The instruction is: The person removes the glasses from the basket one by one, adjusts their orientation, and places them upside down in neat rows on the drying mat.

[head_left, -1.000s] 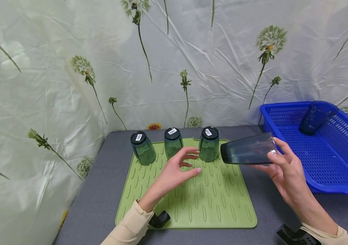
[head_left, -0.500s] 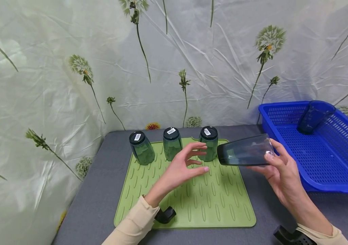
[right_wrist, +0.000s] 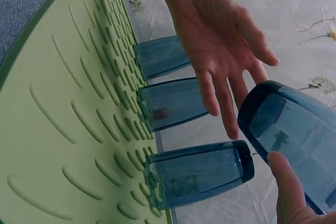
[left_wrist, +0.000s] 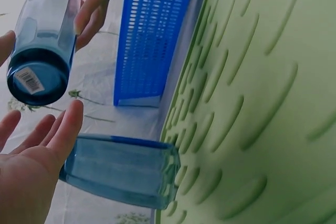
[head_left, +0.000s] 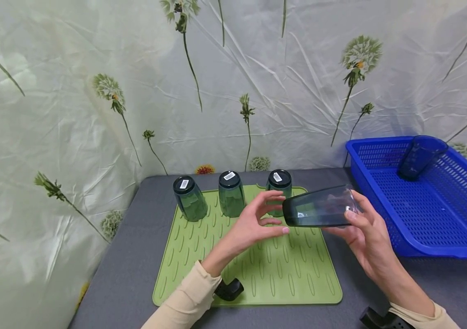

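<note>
Along the back of the green mat, three upturned glasses in a row. Next, left hand, fingers and thumb spread, now closer to the base of the tilted glass; contact impossible to tell. Above the mat's right side, that glass, shifted left, base now seemingly within left reach. Pinched near its rim by right hand. Farther right, blue basket with one dark glass inside.

Backdrop: creased pale sheet, dandelion print | Table: dark grey surface | Light: soft glare, upper left
</note>
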Tool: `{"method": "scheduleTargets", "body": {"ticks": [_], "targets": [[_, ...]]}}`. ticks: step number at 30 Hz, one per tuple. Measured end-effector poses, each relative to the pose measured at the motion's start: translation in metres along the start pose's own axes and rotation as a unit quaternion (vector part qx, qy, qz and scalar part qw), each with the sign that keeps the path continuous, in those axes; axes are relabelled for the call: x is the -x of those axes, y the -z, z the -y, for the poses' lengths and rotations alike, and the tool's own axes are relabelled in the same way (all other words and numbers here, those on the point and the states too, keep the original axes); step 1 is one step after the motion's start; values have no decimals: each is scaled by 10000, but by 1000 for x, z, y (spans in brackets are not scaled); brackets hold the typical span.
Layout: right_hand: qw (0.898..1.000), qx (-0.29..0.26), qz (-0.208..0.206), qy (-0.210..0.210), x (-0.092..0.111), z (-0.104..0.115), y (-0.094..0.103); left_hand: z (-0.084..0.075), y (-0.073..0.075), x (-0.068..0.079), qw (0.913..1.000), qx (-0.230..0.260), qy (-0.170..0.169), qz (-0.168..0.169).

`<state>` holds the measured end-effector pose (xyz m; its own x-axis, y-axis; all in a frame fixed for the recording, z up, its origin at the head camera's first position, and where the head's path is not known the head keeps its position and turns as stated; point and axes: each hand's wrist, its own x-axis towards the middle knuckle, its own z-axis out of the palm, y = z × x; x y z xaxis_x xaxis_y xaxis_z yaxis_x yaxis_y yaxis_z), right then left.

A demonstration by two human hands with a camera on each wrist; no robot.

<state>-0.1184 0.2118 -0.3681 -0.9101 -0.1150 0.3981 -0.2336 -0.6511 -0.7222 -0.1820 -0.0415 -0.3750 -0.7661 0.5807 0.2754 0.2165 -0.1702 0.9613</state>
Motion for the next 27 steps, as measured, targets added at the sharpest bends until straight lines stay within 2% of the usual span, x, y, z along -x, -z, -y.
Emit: {"method": "scheduleTargets", "body": {"ticks": [7,11,22,27], "targets": [[9990,315,-306,-55,2,-5,-5,6,-10,-5,9989,430,164,-45],[9985,421,-334,-123,3,-7,-7,8,-14,-8,9979,596,265,11],[9962,736,-360,-300,4,-6,-9,7,-17,-8,9990,385,229,-83],[9926,1053,-419,-425,3,-6,-9,7,-15,-5,9989,298,262,-255]]}}
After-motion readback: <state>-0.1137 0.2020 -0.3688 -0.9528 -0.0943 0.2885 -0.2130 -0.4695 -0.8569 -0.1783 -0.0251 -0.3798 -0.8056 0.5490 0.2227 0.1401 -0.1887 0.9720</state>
